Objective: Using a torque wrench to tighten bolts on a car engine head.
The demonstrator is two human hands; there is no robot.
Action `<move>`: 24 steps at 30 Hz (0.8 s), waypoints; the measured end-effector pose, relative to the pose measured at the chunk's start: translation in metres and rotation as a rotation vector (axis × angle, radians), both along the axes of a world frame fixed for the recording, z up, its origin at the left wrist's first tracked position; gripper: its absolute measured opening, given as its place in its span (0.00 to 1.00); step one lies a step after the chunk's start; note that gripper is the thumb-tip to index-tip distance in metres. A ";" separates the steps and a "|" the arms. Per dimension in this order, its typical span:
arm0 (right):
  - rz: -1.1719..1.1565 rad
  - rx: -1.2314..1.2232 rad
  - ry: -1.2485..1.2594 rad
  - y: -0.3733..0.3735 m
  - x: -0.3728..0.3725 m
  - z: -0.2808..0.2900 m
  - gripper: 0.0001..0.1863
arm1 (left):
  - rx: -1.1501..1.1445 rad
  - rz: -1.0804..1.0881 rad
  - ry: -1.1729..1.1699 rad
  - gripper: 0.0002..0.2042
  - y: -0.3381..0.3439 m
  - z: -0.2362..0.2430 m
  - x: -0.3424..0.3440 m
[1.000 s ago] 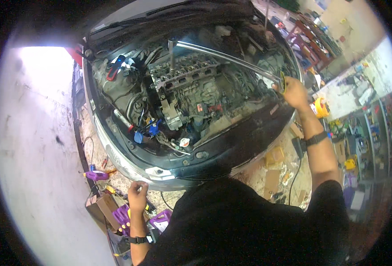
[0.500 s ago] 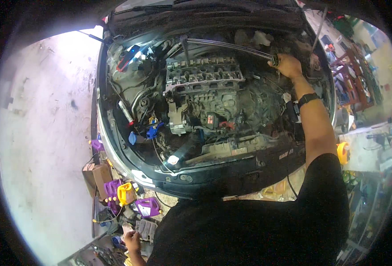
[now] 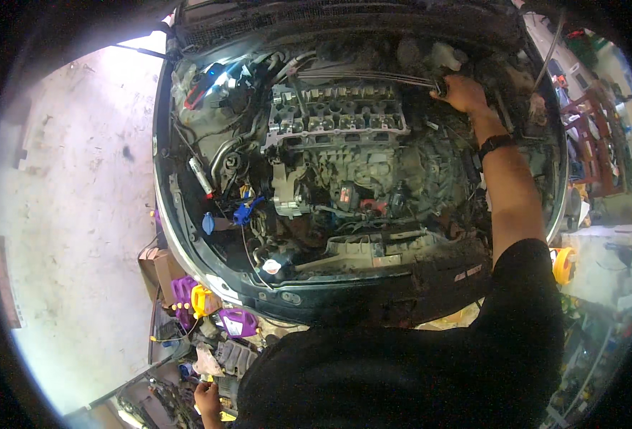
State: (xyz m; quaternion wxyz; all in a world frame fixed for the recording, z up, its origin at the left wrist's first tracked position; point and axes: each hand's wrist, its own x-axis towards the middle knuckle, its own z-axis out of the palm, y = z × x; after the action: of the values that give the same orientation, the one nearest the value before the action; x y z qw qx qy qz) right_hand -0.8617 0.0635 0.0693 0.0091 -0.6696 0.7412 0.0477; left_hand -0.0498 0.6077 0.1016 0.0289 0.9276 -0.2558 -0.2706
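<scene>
My right hand (image 3: 457,95) is closed around the handle of a long chrome bar (image 3: 366,74), which lies almost level across the back of the engine bay. At its far end an upright extension (image 3: 299,96) reaches down to the bare cylinder head (image 3: 337,132); its lower tip is too small to make out clearly. My left hand (image 3: 207,400) hangs low beside my body at the bottom left, fingers curled, near engine parts on the floor; whatever it might hold is unclear.
A red-and-black lamp (image 3: 203,91), a white tube (image 3: 200,175) and blue plastic pieces (image 3: 246,211) sit inside the bay. Outside are purple jugs (image 3: 237,323), yellow jugs (image 3: 205,300), cardboard boxes (image 3: 158,275) and a wooden rack (image 3: 595,143). A prop (image 3: 548,61) stands at the right.
The bar has swung from a downward slope to nearly level as my right hand moved back, deeper into the bay. My left hand has dropped from the front bumper. The view has shifted.
</scene>
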 end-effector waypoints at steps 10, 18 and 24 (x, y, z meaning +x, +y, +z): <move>0.042 -0.048 -0.036 -0.015 -0.006 -0.005 0.34 | -0.095 0.053 0.109 0.10 0.013 -0.011 -0.003; 0.082 -0.121 -0.004 -0.039 -0.008 -0.019 0.34 | -0.013 0.027 0.051 0.11 -0.027 0.015 -0.054; 0.162 -0.073 0.070 -0.058 -0.006 -0.016 0.34 | -0.041 -0.026 0.082 0.11 -0.029 0.021 -0.057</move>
State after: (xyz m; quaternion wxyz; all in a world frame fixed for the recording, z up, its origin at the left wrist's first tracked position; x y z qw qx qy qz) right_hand -0.8672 0.0056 0.0536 -0.0454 -0.7252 0.6856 0.0446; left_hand -0.1072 0.5787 0.1226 0.0548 0.9116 -0.2718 -0.3034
